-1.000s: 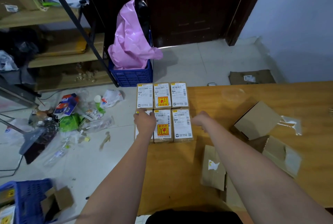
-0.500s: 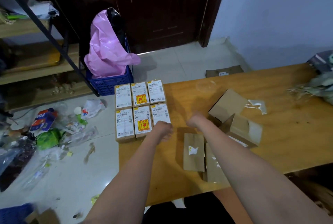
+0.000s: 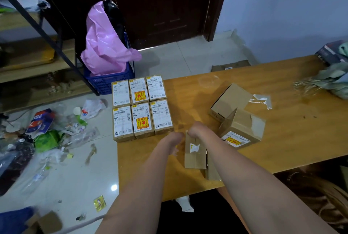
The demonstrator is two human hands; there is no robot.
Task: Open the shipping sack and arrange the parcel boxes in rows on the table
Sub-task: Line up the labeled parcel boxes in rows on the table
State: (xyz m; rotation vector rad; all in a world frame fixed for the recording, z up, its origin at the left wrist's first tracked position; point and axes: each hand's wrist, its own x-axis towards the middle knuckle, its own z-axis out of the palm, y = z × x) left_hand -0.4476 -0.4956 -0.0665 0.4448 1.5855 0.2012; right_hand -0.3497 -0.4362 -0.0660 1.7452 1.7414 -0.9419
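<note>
While both hands sit at the far end of the small brown box (image 3: 194,151) in the near-middle of the table (image 3: 282,139), the grip state can't be confirmed. Right hand (image 3: 196,130) is curled over that box's far edge, fingers hidden behind the knuckles, so whether it actually clamps the cardboard I cannot tell. Left hand (image 3: 175,138) is just left of the box, fingers bent down toward the tabletop; contact with the box is unclear, so cannot tell there either.

Small brown box lies flat, white sticker scrap on top, partly overlapping another flat brown piece (image 3: 212,169) at the near table edge.

Far-left corner of the table holds the labelled parcel boxes (image 3: 141,108) — six, two rows of three, touching, labels up, the middle one in each row carrying a yellow sticker.

Right of the hands is a loose pile of boxes (image 3: 238,113) — two tilted against each other, torn tape hanging, one yellow-labelled face low on the near side.

Far-right table edge: a greenish bundle (image 3: 331,79).

Off the table, far left: pink bag (image 3: 105,45) standing in a blue crate (image 3: 109,81), litter across the tile floor (image 3: 75,177).
</note>
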